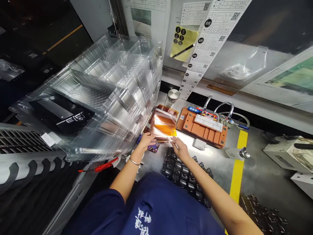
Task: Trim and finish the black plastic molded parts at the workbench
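A shiny amber film sheet (pixel 165 125), partly under glare, lies between my two hands on top of more amber sheets. My left hand (pixel 147 141) has its fingers at the sheet's near left corner, above a dark patterned flat item (pixel 153 147). At the near right corner, my right hand (pixel 179 147) pinches the edge between thumb and fingers. An orange-brown fixture (pixel 204 125) with a white perforated strip (pixel 209 123) stands to the right of the sheets. Below my right hand lies a black moulded tray (pixel 181 168) with many pockets.
A tall stack of clear plastic trays (pixel 117 94) rises at the left, close to my left arm. Behind the sheets stands a metal-lidded jar (pixel 173 95). Red-handled pliers (pixel 105 165) lie at the lower left. A small metal block (pixel 237 153) sits near yellow tape (pixel 236 179).
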A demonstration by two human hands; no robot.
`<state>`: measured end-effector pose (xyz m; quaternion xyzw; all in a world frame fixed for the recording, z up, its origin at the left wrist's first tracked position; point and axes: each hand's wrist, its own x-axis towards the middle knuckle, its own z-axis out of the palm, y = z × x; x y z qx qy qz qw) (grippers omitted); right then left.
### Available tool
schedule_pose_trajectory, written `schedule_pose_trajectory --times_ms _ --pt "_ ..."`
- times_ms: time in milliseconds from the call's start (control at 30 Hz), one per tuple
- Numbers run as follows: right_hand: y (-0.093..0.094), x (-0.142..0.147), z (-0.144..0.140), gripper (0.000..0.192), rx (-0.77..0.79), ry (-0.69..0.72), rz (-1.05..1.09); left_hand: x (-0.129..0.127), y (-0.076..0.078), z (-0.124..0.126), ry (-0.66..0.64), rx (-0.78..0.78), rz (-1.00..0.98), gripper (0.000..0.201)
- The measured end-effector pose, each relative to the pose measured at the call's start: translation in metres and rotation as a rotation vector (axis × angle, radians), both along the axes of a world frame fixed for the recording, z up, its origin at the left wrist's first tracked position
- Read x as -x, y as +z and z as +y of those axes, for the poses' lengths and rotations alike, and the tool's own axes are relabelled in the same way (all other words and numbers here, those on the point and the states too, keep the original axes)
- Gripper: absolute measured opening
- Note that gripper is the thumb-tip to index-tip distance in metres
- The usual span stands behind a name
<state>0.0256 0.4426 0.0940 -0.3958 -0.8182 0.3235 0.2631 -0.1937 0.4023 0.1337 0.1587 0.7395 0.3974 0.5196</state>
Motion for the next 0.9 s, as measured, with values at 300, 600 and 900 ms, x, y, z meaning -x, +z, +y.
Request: schedule_pose_trajectory --times_ms 300,600,900 --pt "0.061 0.025 0.003 0.029 0.132 -0.083 0.094 -0.034 0.033 0.002 -0.313 -0.359 0.147 0.011" --pt "0.124 0.001 0.022 0.025 0.397 0.089 -0.020 -0.042 0.063 0.007 -0.843 -0.626 0.317 0.021" --pt "0.146 -0.007 0.027 0.025 0.489 0.122 -0.102 -0.054 0.071 0.005 -0.903 -0.598 0.312 0.023"
